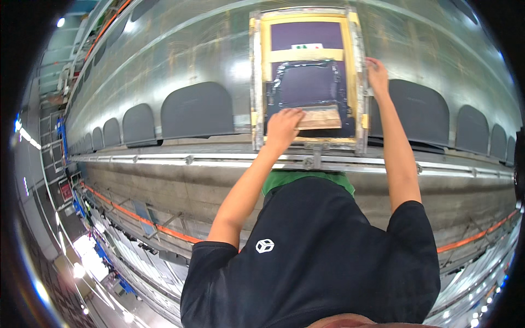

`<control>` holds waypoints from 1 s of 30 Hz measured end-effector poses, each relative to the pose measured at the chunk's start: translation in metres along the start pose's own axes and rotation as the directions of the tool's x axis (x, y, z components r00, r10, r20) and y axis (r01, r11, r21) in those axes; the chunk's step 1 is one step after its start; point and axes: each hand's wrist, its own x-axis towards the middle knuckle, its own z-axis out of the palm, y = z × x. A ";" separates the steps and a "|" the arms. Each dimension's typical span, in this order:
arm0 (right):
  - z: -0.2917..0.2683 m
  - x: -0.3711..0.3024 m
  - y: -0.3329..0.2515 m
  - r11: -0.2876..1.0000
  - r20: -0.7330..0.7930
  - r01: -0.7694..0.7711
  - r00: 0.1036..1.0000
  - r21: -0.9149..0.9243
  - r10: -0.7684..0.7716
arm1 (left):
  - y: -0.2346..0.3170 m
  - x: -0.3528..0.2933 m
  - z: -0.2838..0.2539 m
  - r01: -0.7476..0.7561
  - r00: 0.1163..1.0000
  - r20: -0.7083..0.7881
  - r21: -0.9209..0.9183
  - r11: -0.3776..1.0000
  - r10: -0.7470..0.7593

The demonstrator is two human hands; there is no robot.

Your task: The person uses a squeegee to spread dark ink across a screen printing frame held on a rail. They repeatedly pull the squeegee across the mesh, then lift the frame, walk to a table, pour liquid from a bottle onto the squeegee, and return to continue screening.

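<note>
In front of me a screen printing frame lies over the long table, its metal border lined with yellow tape. Dark ink smears ring a rectangular patch on its purple mesh. Across the near end of the mesh lies a wooden squeegee. My left hand is closed round the squeegee's left end. On the frame's right edge rests my right hand, its fingers curled over the metal bar at the upper right.
Dark grey rounded panels lie in a row on the long shiny table, on both sides of the frame. A metal rail runs along the table's near edge. Behind me an orange rail borders the aisle.
</note>
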 end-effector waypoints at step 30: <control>0.336 -0.136 -0.209 0.992 -0.051 0.066 0.996 -0.107 -0.072 | -0.323 -0.202 -0.191 -0.017 0.994 0.111 0.110 0.994 0.005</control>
